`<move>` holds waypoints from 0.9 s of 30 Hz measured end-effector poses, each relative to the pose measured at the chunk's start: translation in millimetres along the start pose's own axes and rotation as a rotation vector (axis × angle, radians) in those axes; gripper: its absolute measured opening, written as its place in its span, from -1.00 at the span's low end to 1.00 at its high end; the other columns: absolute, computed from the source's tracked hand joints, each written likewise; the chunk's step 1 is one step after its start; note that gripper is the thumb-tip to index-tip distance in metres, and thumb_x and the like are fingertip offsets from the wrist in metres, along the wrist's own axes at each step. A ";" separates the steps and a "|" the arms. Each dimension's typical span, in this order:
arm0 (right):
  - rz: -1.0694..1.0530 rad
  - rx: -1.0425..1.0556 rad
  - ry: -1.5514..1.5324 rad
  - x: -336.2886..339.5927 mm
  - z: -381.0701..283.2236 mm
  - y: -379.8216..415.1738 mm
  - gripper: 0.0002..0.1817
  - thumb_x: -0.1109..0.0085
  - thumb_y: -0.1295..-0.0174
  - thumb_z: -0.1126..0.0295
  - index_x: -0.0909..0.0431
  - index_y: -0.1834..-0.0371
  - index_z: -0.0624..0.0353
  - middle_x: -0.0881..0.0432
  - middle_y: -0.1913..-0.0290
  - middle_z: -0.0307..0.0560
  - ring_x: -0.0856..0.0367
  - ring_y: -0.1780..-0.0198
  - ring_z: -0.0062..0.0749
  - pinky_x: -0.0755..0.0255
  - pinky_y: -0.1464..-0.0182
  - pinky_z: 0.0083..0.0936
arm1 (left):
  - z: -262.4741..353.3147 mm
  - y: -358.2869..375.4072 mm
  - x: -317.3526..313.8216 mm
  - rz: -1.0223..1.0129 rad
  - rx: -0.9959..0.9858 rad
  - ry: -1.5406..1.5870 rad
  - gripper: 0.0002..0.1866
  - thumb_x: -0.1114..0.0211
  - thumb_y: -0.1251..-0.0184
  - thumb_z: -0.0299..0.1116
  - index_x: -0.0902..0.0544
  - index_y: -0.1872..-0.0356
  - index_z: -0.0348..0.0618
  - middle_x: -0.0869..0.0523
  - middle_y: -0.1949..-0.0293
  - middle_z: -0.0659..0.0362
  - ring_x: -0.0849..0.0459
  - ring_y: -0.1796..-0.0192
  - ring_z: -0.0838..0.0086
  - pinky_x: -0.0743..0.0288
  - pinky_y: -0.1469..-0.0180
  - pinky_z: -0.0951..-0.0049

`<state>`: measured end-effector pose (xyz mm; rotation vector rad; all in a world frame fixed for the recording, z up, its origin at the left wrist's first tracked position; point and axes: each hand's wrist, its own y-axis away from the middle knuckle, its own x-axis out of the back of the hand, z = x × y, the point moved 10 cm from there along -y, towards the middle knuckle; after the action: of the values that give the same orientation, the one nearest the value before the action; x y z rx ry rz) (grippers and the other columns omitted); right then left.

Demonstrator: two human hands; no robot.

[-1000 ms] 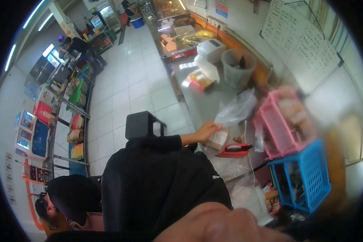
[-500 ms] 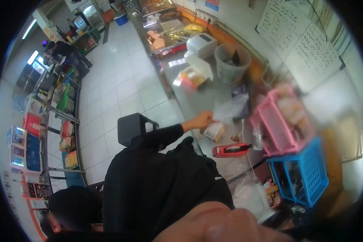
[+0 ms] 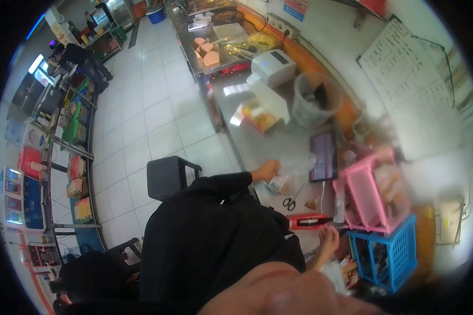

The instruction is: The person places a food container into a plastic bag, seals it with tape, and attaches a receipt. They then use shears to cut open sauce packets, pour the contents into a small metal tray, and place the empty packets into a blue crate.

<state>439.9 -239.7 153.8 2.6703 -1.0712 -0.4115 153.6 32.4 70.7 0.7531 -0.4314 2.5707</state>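
Note:
My left hand [image 3: 268, 170], at the end of a black sleeve, is closed on the edge of a clear plastic bag [image 3: 297, 164]. A small labelled packet [image 3: 277, 184] lies right beside its fingers. Black scissors [image 3: 289, 203] rest on the metal table near the packet. Close to the black end of a red tape dispenser [image 3: 305, 221] is my right hand [image 3: 328, 240], fingers bent together; anything between them is too small to make out. A tablet [image 3: 323, 156] with a white cable lies beyond the bag.
A pink basket [image 3: 365, 194] and a blue basket [image 3: 403, 257] stand at the right. Farther up the table [image 3: 242, 142] are an open box [image 3: 260, 115], a clear tub [image 3: 315, 100] and a white printer [image 3: 273, 67]. A black stool [image 3: 165, 178] stands left; people are at the left.
My right hand has come into view beside the tape dispenser. The scissors and tablet now show more clearly. The view has shifted, and my left hand remains at the bag.

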 end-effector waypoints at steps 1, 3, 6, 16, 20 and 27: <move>-0.020 0.048 0.009 -32.1 5.8 -9.5 -0.78 -0.19 -0.20 0.36 -0.51 0.16 0.22 -0.60 0.25 -0.10 -0.61 0.28 -0.39 -0.51 0.22 -0.54 | -2.5 -2.4 -0.4 -0.059 0.007 -0.003 -0.85 -0.31 0.17 -0.40 -0.55 0.58 -0.23 -0.55 0.43 -0.08 -0.53 0.28 0.01 -0.38 0.28 0.13; -0.037 0.084 0.016 -81.9 33.3 -36.1 -0.83 -0.21 -0.18 0.40 -0.53 0.22 0.23 -0.60 0.29 -0.11 -0.60 0.32 -0.43 -0.50 0.31 -0.57 | 5.2 -5.3 9.9 -0.091 0.000 0.002 -0.87 -0.29 0.17 -0.41 -0.54 0.60 -0.24 -0.56 0.41 -0.06 -0.53 0.28 0.02 -0.39 0.29 0.15; 0.006 0.060 0.055 -135.5 89.3 -72.7 -0.88 -0.22 -0.13 0.49 -0.53 0.30 0.27 -0.57 0.34 -0.17 -0.53 0.40 -0.50 -0.44 0.39 -0.57 | 7.2 -12.0 9.3 -0.142 -0.117 0.025 -0.90 -0.26 0.17 -0.45 -0.55 0.60 -0.23 -0.56 0.38 -0.01 -0.53 0.29 0.04 -0.40 0.29 0.16; -0.141 -0.013 0.256 -201.7 187.6 -92.2 -0.82 -0.02 -0.01 0.57 -0.46 0.27 0.32 -0.54 0.30 -0.11 -0.48 0.36 -0.47 -0.41 0.33 -0.55 | -1.3 -40.3 4.8 -0.466 -0.236 0.113 -0.89 -0.26 0.18 -0.38 -0.61 0.52 -0.08 -0.59 0.38 0.05 -0.54 0.21 0.08 -0.42 0.21 0.18; 0.094 0.023 0.186 -178.2 176.2 -81.6 -0.83 -0.08 -0.02 0.57 -0.48 0.28 0.32 -0.55 0.42 -0.10 -0.55 0.36 -0.43 -0.42 0.35 -0.54 | -4.1 -42.9 -9.8 -0.576 -0.337 0.019 -0.79 -0.23 0.22 -0.41 -0.62 0.43 -0.11 -0.60 0.40 0.09 -0.51 0.14 0.18 -0.42 0.17 0.22; 0.153 0.188 0.550 -177.9 97.6 -32.9 -0.85 -0.27 -0.01 0.44 -0.57 0.52 0.33 -0.55 0.62 -0.11 -0.50 0.60 -0.42 -0.34 0.52 -0.51 | -0.7 -41.0 -17.1 -0.671 -0.405 0.048 -0.80 -0.24 0.21 -0.40 -0.61 0.43 -0.10 -0.61 0.37 0.17 -0.49 0.14 0.21 -0.43 0.14 0.28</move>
<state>304.1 -102.7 82.7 2.5837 -1.1567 0.4499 186.0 62.7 67.5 0.5608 -0.5489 1.7977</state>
